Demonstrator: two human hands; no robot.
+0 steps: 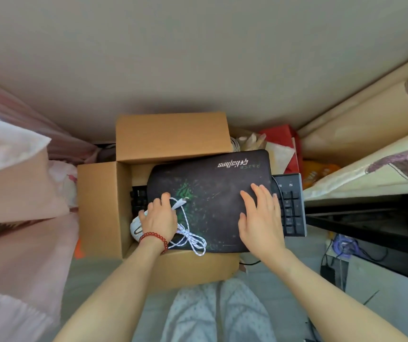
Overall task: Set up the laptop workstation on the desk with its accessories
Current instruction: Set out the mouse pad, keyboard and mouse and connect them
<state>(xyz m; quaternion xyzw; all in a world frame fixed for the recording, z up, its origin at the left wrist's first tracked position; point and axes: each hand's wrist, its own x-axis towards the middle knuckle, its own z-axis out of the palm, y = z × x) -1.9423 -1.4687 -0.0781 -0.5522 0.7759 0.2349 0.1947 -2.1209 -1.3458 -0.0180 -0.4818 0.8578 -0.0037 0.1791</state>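
From the head camera, setup looks barely begun: the accessories sit in the open brown cardboard box (104, 206). The left hand (159, 218) grips a white corded mouse (136, 224); the right hand (259, 218) rests flat, fingers straight, on the black green-splashed mouse pad (210, 193) covering a black keyboard (293, 206).

The mouse pad (210, 201) covers most of the keyboard (293, 206), so only its two ends show. The left hand (158, 218) hides much of the white mouse (136, 225). Items behind the cardboard box (171, 137) are too jumbled to identify.
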